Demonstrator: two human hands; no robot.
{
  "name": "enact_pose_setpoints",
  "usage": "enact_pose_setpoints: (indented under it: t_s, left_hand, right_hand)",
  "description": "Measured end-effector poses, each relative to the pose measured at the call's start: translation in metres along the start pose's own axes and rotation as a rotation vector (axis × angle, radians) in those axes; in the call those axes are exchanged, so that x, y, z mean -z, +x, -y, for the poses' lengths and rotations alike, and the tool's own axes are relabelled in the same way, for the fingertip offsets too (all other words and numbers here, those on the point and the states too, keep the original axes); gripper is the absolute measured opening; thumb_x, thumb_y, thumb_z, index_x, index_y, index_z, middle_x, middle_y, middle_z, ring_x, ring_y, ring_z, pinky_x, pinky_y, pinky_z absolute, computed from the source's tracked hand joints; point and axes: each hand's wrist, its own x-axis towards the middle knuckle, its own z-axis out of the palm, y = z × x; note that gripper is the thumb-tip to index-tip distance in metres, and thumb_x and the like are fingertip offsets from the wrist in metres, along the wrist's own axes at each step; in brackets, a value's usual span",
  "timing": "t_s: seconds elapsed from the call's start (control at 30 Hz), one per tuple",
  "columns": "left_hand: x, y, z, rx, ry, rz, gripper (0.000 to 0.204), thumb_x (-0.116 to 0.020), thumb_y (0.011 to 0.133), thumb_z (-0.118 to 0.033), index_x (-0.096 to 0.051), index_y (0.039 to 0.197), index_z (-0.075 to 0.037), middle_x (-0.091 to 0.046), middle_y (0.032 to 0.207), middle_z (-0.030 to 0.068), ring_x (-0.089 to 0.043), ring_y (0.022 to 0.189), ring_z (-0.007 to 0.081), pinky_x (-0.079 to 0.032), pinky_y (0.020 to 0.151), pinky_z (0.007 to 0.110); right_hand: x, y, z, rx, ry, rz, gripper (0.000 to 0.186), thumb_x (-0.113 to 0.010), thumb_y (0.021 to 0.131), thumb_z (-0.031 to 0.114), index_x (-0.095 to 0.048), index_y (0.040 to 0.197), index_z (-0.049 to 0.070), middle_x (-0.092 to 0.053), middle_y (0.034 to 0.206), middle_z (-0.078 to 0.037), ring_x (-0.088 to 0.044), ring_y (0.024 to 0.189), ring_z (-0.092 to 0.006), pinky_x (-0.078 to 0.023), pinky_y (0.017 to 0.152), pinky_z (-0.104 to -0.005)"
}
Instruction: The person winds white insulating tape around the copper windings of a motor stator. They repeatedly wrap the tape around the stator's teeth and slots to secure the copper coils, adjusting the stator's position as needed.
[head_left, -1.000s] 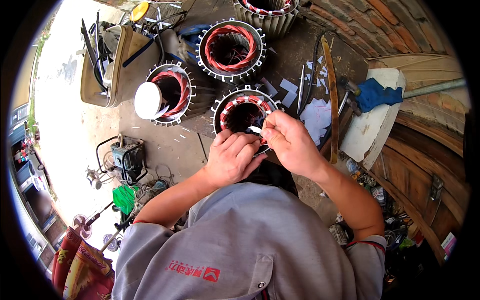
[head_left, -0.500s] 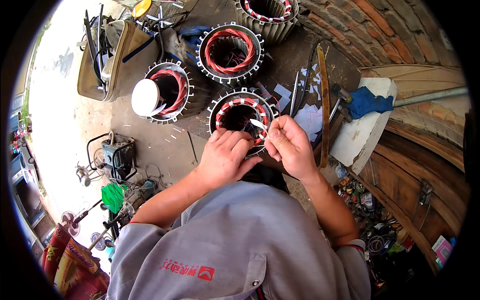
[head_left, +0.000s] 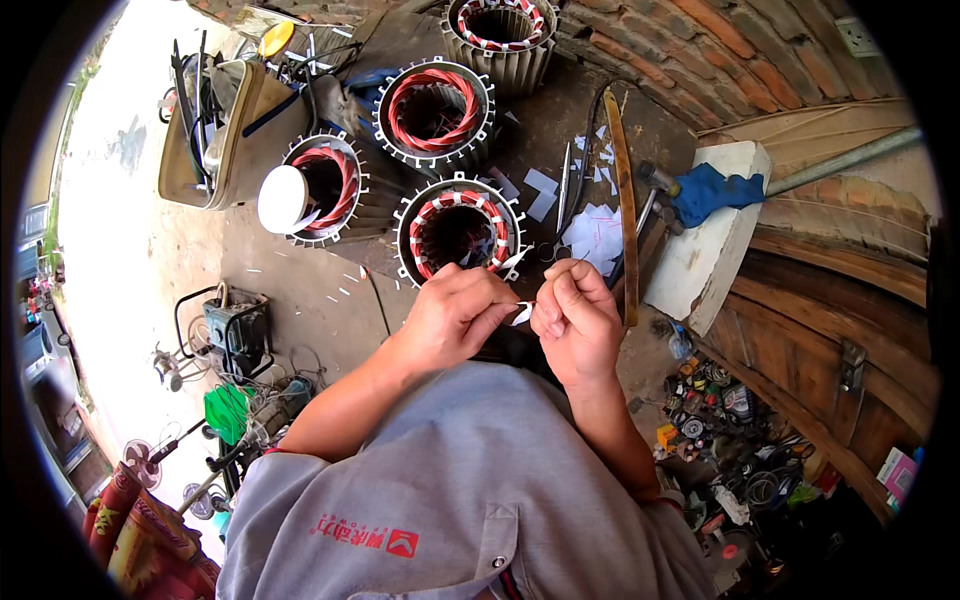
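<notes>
My left hand (head_left: 458, 318) and my right hand (head_left: 580, 322) are close together just in front of the nearest motor stator (head_left: 407, 238). Both are closed in a pinch, with a strip of white binding tape (head_left: 522, 315) running between their fingertips. White bands of the same tape are wrapped around the stator's red winding (head_left: 459, 201). Another loose white end sticks up from the winding's right side, above my fingers. The fingers hide the front part of the stator rim.
More stators stand behind: one at the left (head_left: 352, 225) with a white roll (head_left: 284, 199) on it, one in the middle (head_left: 480, 128), one at the back (head_left: 535, 62). To the right lie paper pieces (head_left: 592, 238), a curved strip (head_left: 622, 200) and a blue-wrapped hammer (head_left: 715, 200).
My hands have drawn down and toward me, away from the winding. The tape, earlier near the winding in my right fingers, now stretches between both hands. The whole view has shifted slightly.
</notes>
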Motion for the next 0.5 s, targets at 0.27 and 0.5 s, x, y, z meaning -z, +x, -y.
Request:
enact_pose_setpoints:
  t_s: [0.27, 0.5]
  left_hand:
    - [0.005, -0.001, -0.01, 0.28, -0.152, -0.064, 0.004, -0.066, 0.094, -0.003, -0.063, 0.092, -0.002, -0.065, 0.084, 0.0039, -0.061, 0.076, 0.0138, -0.049, 0.069, 0.028]
    - [0.013, -0.001, -0.006, 0.622, -0.504, -0.127, 0.009, -0.061, 0.1, -0.008, -0.061, 0.099, 0.001, -0.064, 0.085, 0.0018, -0.06, 0.073, 0.0067, -0.05, 0.065, 0.023]
  right_hand:
    - [0.025, 0.013, 0.109, 0.385, -0.325, -0.097, 0.012, -0.054, 0.102, 0.01, -0.062, 0.105, 0.001, -0.057, 0.074, -0.002, -0.04, 0.054, -0.0047, -0.034, 0.051, -0.0227]
    - [0.137, 0.07, 0.01, 0.293, -1.465, -0.469, 0.029, -0.075, 0.088, 0.018, -0.07, 0.108, -0.002, -0.069, 0.083, -0.012, -0.066, 0.073, -0.0214, -0.05, 0.07, -0.0351]
